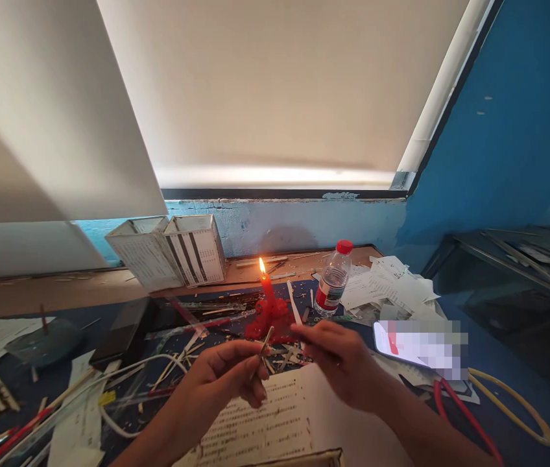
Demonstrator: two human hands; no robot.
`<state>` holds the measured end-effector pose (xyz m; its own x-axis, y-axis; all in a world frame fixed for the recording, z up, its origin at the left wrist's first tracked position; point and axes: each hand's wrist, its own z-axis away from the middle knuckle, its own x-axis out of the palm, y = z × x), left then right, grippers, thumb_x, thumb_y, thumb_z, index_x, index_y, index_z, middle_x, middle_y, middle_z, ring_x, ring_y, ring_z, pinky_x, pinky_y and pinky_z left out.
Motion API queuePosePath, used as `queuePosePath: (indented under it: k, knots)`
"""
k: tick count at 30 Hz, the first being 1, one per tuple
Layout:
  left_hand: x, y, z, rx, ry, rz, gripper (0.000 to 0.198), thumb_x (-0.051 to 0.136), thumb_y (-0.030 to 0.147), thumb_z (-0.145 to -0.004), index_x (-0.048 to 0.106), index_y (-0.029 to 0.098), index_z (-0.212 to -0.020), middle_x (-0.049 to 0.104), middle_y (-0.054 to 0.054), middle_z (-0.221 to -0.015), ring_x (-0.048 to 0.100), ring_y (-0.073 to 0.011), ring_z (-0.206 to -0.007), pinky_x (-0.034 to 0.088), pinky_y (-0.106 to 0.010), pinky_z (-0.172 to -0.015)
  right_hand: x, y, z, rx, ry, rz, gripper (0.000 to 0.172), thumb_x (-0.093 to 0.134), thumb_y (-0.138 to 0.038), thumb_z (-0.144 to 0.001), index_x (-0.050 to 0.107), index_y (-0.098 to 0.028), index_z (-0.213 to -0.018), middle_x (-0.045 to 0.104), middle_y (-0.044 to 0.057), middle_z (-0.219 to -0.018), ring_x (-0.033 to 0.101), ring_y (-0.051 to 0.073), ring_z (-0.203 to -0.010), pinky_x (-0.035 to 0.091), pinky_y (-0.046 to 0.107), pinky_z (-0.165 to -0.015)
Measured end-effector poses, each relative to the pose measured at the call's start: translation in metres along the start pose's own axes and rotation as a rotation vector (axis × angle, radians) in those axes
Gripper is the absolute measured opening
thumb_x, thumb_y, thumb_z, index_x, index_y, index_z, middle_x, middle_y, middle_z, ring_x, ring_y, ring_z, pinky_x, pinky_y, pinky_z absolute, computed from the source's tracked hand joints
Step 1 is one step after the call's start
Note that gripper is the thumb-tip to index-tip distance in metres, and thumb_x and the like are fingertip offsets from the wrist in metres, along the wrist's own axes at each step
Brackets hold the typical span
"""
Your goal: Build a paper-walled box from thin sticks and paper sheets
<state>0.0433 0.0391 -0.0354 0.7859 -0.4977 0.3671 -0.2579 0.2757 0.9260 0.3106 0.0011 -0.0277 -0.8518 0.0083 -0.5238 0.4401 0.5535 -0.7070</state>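
My left hand (231,376) pinches a short thin wooden stick (268,337) between thumb and fingertips, its tip tilted up. My right hand (338,360) is closed around a slim, pale, blade-like tool (294,303), which points away from me; its grip end is hidden by my fingers. Just beyond both hands burns a red candle (268,288), standing upright in a spread of melted red wax (282,331). Below my hands lies a sheet of printed paper (265,421), with the edge of a small framed piece (323,457) at the bottom.
A water bottle (334,279) with a red cap stands right of the candle, near crumpled papers (392,285). A lit phone (408,344) lies at the right. Two paper-covered boxes (194,250) stand at the back left. White cable (133,370) and stick scraps litter the left.
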Motion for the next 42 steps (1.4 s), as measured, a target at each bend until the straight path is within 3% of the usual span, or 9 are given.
queuePosePath:
  k: [3,7,27,33,42]
  knots:
    - [0.003,0.001,0.000,-0.023,-0.005,-0.016,0.019,0.081,0.036,-0.087,0.080,0.018,-0.091,0.080,-0.005,-0.080,0.073,-0.0150,-0.064,0.061,-0.025,-0.060,0.021,-0.012,0.003,-0.037,-0.091,-0.039,0.043,0.051,-0.019,-0.104,0.059,-0.027,-0.146,0.065,0.007,-0.100,0.062,0.016,-0.084,0.056,0.030,-0.078]
    - [0.007,0.002,0.002,-0.039,-0.042,-0.006,0.020,0.082,0.035,-0.086,0.080,0.016,-0.092,0.080,-0.006,-0.082,0.073,-0.0152,-0.063,0.060,-0.025,-0.059,0.030,-0.012,0.006,-0.017,-0.096,-0.049,0.042,0.049,-0.021,-0.106,0.058,-0.027,-0.147,0.065,0.007,-0.100,0.063,0.016,-0.085,0.056,0.030,-0.079]
    - [0.004,0.001,0.001,-0.064,-0.086,0.026,0.027,0.085,0.037,-0.083,0.084,0.019,-0.104,0.070,-0.002,-0.069,0.065,-0.0123,-0.057,0.056,-0.025,-0.058,0.018,-0.004,0.004,-0.032,-0.082,0.090,0.043,0.047,-0.021,-0.106,0.056,-0.025,-0.148,0.067,0.008,-0.099,0.065,0.016,-0.082,0.056,0.031,-0.077]
    - [0.002,0.001,-0.002,-0.068,-0.094,0.027,0.025,0.083,0.036,-0.085,0.084,0.018,-0.102,0.069,-0.002,-0.071,0.063,-0.0097,-0.057,0.054,-0.023,-0.058,0.011,-0.001,0.001,-0.038,-0.073,0.190,0.043,0.045,-0.023,-0.107,0.056,-0.025,-0.148,0.066,0.006,-0.090,0.064,0.016,-0.077,0.053,0.030,-0.070]
    - [-0.001,-0.002,-0.001,-0.086,-0.080,0.114,0.027,0.088,0.036,-0.080,0.084,0.017,-0.099,0.069,-0.002,-0.068,0.063,-0.0099,-0.052,0.054,-0.022,-0.050,0.009,0.005,0.001,-0.086,-0.050,0.196,0.043,0.047,-0.022,-0.106,0.057,-0.025,-0.148,0.067,0.006,-0.092,0.064,0.014,-0.073,0.054,0.026,-0.068]
